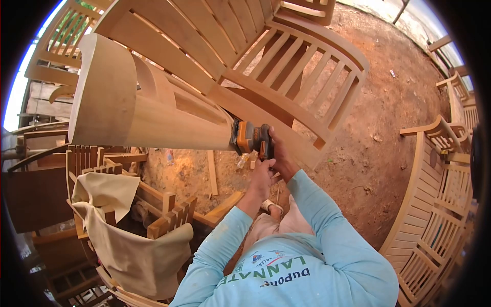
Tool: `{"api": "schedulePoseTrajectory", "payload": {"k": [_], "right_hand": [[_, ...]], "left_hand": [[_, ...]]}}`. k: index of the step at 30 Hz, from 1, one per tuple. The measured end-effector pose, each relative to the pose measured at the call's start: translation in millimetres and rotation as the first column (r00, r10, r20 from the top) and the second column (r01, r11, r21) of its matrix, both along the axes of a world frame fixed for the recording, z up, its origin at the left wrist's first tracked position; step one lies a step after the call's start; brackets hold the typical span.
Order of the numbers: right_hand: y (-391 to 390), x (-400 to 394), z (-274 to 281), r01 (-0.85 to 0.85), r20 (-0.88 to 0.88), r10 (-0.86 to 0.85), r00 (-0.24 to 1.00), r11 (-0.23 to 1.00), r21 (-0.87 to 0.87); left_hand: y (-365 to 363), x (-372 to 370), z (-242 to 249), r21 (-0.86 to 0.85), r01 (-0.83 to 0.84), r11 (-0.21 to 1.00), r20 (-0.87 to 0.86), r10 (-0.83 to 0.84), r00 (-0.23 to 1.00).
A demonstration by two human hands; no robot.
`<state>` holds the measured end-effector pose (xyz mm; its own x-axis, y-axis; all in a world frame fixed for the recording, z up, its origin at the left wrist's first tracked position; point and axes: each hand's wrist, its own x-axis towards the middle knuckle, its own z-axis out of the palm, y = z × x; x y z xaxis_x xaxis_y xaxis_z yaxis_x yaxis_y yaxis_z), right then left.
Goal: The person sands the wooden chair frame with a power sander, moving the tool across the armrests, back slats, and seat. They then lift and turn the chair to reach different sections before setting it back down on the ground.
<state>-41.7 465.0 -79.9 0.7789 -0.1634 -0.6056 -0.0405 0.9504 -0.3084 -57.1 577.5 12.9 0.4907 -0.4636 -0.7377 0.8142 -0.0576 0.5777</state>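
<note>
An orange and black power sander (pixel 250 139) rests with its pad against the end of a pale wooden part (pixel 174 123) of a large piece of slatted furniture. Wrapped round the sander's rear grip is my right hand (pixel 280 151). My left hand (pixel 262 176) is closed just below it, its fingers at the underside of the tool. Behind the sander lies a broad wooden rail (pixel 266 123), and beyond it stands a slatted wooden side (pixel 307 71).
Wooden frames draped with beige cloth (pixel 133 240) stand at the lower left. Slatted benches (pixel 419 204) line the right side. Reddish dirt ground (pixel 373 143) and a loose wooden strip (pixel 212 173) show below. More slatted furniture (pixel 61 46) is at the upper left.
</note>
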Motion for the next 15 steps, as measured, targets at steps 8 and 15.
{"api": "schedulePoseTrajectory", "payload": {"k": [8, 15], "right_hand": [[-21, 27, 32, -0.054, -0.074, 0.046, 0.996, 0.994, -0.098], [-35, 40, 51, -0.064, -0.133, 0.040, 0.990, 0.981, -0.185]], "left_hand": [[-29, 25, 15, -0.010, 0.068, 0.998, 0.036, -0.068, 0.997], [-47, 34, 11, -0.005, 0.037, 0.999, 0.040, -0.037, 0.999]]}}
